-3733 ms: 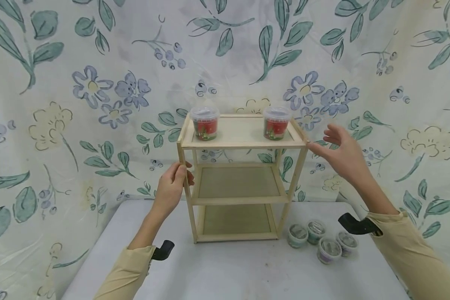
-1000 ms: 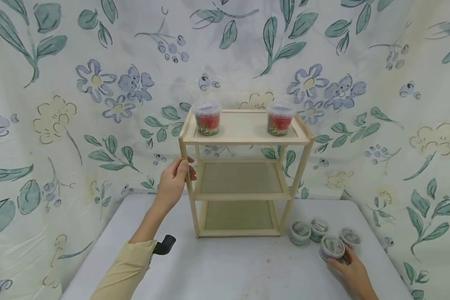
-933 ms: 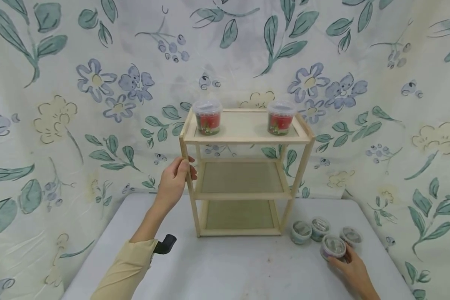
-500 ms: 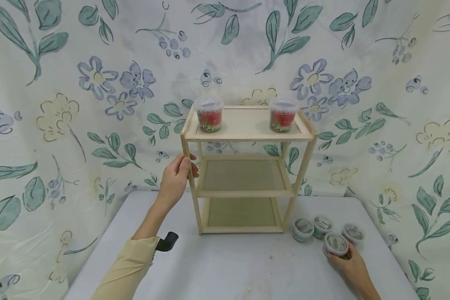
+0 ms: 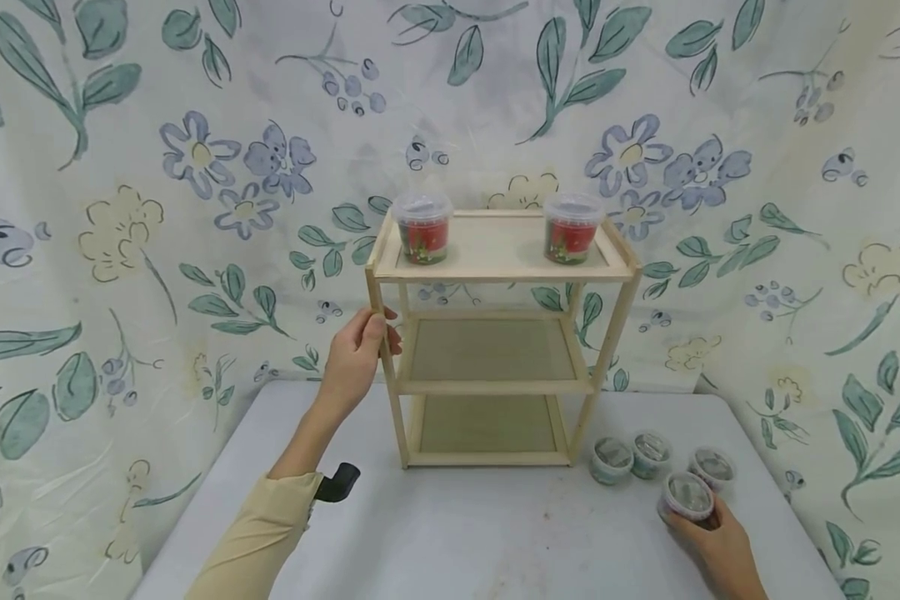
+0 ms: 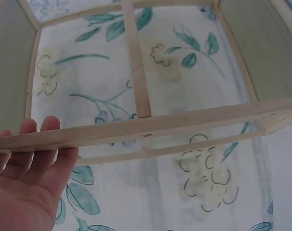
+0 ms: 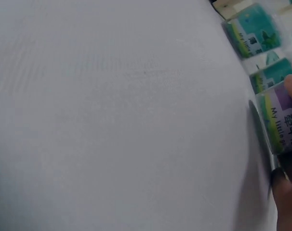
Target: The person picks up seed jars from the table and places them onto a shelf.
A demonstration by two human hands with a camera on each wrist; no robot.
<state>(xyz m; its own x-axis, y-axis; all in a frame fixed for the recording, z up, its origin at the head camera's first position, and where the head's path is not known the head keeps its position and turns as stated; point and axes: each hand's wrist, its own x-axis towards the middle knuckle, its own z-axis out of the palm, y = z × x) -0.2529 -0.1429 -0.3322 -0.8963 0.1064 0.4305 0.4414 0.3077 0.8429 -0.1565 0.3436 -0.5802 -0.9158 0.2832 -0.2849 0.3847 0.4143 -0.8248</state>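
A small three-tier wooden shelf (image 5: 495, 387) stands on the table. My left hand (image 5: 351, 358) grips its front left post, which crosses the left wrist view (image 6: 184, 122) with the fingers curled around it. At lower right, my right hand (image 5: 723, 546) holds a lidded plastic cup (image 5: 687, 497) between thumb and fingers. A purple label shows on this cup in the right wrist view (image 7: 280, 118); whether its base touches the table I cannot tell. Two red-labelled lidded cups, one left (image 5: 424, 237) and one right (image 5: 570, 237), stand on the top tier.
Beside the shelf's right foot stand two green-labelled cups, one nearer the shelf (image 5: 611, 461) and one just right of it (image 5: 651, 455). Another lidded cup (image 5: 712, 468) sits right behind the held one. A floral curtain (image 5: 195, 333) hangs behind the white table (image 5: 450, 533).
My right hand has come down from the shelf's top right edge to the cups. It has taken hold of the purple-labelled cup and shifted it slightly toward me. My left hand stays on the post.
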